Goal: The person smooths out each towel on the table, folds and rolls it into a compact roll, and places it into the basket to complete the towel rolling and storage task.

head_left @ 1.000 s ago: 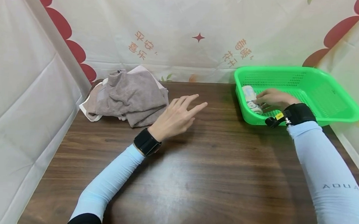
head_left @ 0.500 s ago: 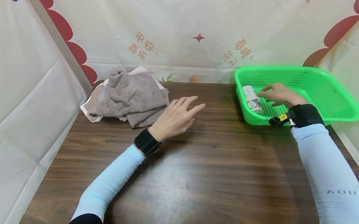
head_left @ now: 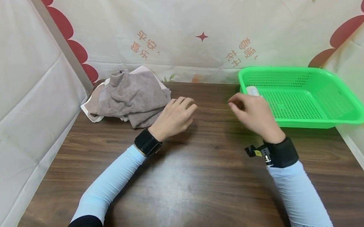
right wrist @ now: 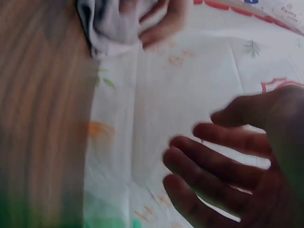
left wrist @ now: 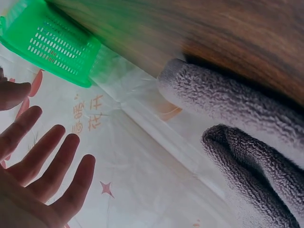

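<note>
1. At the far right corner of the table [head_left: 198,168]: basket [head_left: 306,124].
2. Far left corner: cloths [head_left: 134,94], long axis along the far edge, just left of the nearer left hand [head_left: 173,118].
3. Its fingers: spread; right hand [head_left: 255,115]: slightly apart, nothing held.

I see the left hand [head_left: 172,118] at the right edge of a heap of grey towels [head_left: 137,94]; whether it touches them I can't tell. On my right, the right hand [head_left: 256,116] hangs with bent fingers in front of the green basket's [head_left: 301,124] left end, hiding part of a white cloth [head_left: 252,91] inside. Heap and basket both sit at the back of the brown wooden tabletop [head_left: 179,181], well apart.
</note>
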### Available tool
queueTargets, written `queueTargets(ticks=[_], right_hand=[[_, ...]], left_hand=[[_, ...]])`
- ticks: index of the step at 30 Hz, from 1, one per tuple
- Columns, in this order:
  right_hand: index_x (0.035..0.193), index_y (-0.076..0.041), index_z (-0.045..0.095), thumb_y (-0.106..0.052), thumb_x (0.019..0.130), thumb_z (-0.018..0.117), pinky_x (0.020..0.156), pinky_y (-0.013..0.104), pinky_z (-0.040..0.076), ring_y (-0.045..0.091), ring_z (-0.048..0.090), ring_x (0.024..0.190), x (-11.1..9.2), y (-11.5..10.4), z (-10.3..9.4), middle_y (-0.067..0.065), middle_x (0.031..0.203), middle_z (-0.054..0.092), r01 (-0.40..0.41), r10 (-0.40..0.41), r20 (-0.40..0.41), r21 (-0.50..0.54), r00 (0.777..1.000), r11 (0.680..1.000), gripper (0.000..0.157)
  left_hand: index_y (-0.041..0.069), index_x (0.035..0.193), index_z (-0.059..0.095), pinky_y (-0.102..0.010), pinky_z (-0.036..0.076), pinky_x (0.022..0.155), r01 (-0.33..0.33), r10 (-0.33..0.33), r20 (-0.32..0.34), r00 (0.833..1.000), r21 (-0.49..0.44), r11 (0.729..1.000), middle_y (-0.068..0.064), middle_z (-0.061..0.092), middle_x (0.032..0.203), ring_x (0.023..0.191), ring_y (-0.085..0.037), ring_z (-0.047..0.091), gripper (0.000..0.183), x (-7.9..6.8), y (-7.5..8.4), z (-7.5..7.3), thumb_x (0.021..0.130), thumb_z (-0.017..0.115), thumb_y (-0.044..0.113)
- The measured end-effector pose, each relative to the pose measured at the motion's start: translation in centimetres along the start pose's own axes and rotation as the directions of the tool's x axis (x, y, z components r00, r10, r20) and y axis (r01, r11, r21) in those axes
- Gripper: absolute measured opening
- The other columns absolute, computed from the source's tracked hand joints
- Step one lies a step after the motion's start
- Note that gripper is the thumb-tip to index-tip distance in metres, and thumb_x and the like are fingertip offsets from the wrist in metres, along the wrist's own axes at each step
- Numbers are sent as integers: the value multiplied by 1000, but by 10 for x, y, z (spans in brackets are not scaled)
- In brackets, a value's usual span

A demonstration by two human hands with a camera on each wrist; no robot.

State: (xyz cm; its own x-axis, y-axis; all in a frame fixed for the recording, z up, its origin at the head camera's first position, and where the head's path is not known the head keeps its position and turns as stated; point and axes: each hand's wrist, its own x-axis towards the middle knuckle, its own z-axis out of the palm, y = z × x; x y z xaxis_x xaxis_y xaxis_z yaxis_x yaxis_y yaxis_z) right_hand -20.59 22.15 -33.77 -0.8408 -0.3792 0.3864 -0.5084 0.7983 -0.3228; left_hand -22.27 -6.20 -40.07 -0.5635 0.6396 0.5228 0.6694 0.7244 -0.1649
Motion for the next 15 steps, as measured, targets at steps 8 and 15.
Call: queueTargets(ticks=[8, 15], right_hand=[[108, -12, 76, -20, 102, 62, 72, 39, 54, 16, 68, 80, -2, -7, 34, 3, 92, 76, 31, -34, 280, 16, 959, 999, 17], [109, -14, 76, -25, 102, 63, 69, 35, 52, 12, 66, 78, -1, -3, 47, -1, 92, 76, 6, -21, 340, 46, 940, 999, 18]], left_hand=[[15, 119, 66, -39, 53, 82, -1, 1, 5, 1000, 5, 1000, -3, 68, 118, 108, -26, 65, 25, 2, 1, -2, 95, 67, 22], [14, 118, 66, -39, 54, 79, 11, -11, 25, 1000, 2, 1000, -5, 69, 114, 103, -26, 66, 24, -2, 2, -2, 96, 67, 23]])
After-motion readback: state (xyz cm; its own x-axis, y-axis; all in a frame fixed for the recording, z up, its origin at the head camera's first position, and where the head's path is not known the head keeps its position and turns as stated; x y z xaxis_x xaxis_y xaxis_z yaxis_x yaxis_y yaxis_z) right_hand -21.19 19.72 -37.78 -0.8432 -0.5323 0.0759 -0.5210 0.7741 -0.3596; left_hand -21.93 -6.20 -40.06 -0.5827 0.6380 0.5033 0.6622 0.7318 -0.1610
